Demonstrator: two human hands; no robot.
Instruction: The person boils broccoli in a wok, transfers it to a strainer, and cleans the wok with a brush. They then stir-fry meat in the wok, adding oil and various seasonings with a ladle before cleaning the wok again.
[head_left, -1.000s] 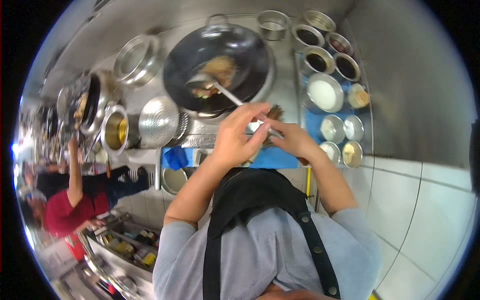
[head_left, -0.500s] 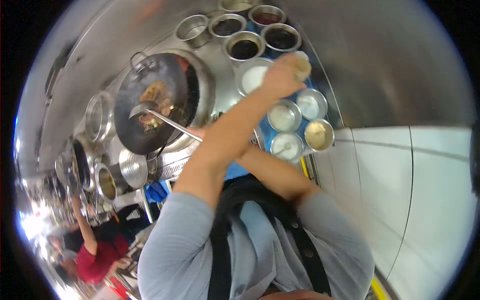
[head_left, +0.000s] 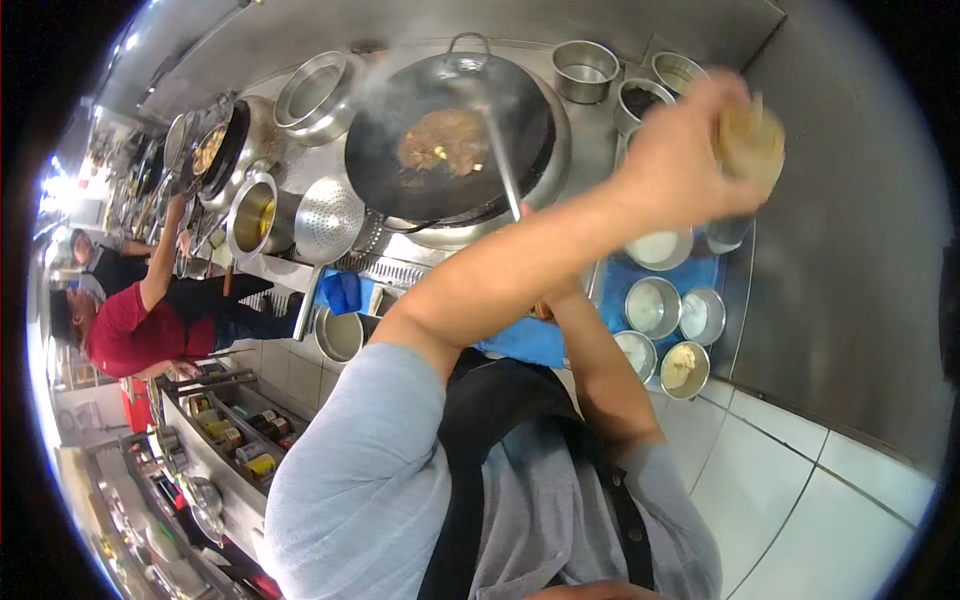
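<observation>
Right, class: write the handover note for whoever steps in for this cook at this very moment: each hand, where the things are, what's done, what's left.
Left hand: reached across the body, closed round a small tan jar, raised near the seasoning tins on the right.
Right hand: hidden behind the left forearm; only the right forearm shows.
Wok: on the burner, brown food steaming in it, ladle handle leaning in.
Done: food is in the wok.
Left: jar is in hand, to the right of the wok, not over it; ladle not yet out.
</observation>
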